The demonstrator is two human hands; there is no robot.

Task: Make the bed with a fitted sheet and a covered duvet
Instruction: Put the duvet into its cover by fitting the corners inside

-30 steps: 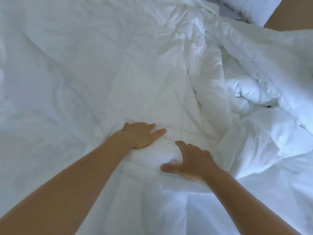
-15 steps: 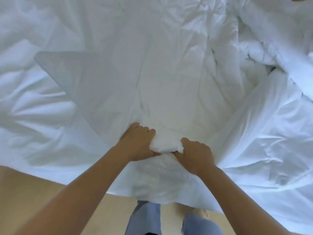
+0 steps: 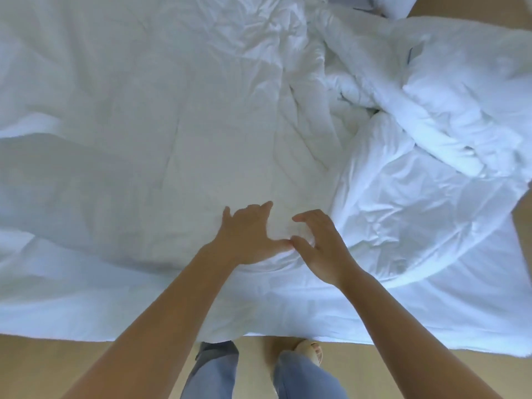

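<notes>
Smoothing the white duvet [image 3: 201,139] flat | left hand [image 3: 247,234] and right hand [image 3: 319,246]: fingers apart, gripping nothing, duvet beneath fingertips | next, likely: untangle bunched heap [image 3: 431,110] beyond right fingers.

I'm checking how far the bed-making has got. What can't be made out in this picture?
All in the head view:
- Anything beneath the crumpled white duvet: covered by it.
- White pillow: cut off by the top edge.
- Whether the right hand pinches fabric: its curled fingers hide their own tips.
- Duvet cover versus filling: all white, so the seams are unclear.
</notes>
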